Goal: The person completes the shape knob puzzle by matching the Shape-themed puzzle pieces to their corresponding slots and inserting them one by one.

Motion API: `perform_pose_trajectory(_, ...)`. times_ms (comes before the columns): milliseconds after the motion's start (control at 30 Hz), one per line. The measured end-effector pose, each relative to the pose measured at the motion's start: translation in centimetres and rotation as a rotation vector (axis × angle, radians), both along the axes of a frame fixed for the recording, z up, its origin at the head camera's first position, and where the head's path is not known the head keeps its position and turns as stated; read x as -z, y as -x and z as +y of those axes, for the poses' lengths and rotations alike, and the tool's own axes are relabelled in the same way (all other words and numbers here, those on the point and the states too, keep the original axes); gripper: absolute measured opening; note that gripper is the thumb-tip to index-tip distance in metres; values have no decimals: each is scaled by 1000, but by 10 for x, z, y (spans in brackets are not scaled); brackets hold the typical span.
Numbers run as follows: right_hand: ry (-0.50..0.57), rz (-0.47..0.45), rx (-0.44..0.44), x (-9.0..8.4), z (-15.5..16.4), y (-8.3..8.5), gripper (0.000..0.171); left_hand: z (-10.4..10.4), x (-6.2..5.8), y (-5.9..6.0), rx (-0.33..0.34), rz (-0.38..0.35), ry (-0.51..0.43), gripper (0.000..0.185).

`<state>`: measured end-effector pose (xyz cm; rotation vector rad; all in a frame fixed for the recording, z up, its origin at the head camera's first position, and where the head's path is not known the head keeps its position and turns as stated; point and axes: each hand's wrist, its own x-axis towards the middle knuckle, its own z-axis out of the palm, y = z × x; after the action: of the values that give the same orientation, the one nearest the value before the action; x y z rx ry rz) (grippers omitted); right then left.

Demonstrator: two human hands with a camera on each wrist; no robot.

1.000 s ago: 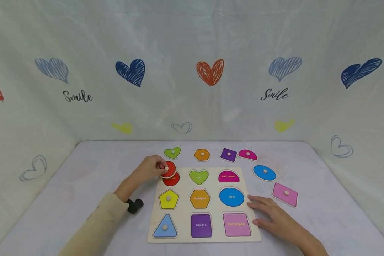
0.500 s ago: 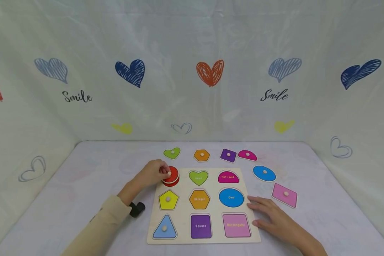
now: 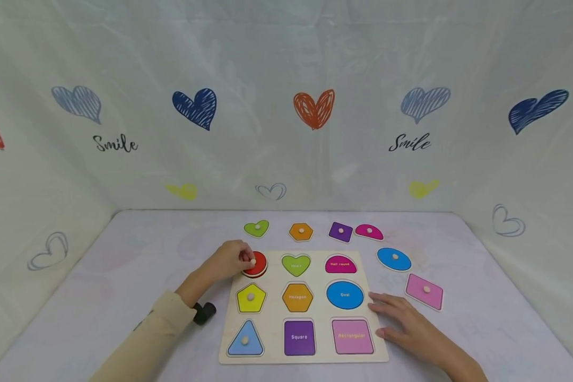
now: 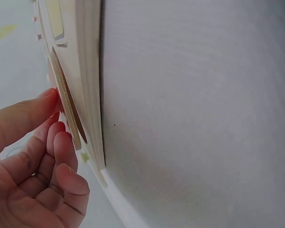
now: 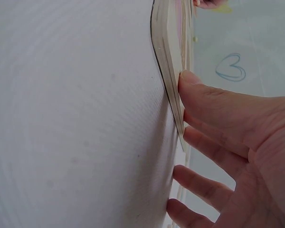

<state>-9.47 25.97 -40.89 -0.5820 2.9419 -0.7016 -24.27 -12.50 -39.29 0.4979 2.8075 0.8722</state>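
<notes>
Red circle piece (image 3: pixel 256 263): knob pinched by left hand (image 3: pixel 228 259) fingers, held directly over the top-left recess of the puzzle board (image 3: pixel 272 356); right hand (image 3: pixel 408 323) laid flat, fingers straight, against the board's right edge.

The red circle (image 3: pixel 257 263) is a flat round wooden piece with a small pale knob in the middle. It sits at the top-left slot of the board (image 3: pixel 272 307), left of centre in the frame, almost flat but with its near edge looking a touch raised. The board is a pale wooden square lying flat on the desk, with nine coloured shape slots in three rows.
</notes>
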Motion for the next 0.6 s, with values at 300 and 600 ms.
perform_pose_trajectory(300,6,37,-22,4,2,1,49,1,3,0,-17,-17,16,8)
perform_pose_trajectory(600,0,69,-34,6,2,1,47,3,5,-2,-15,-38,21,8)
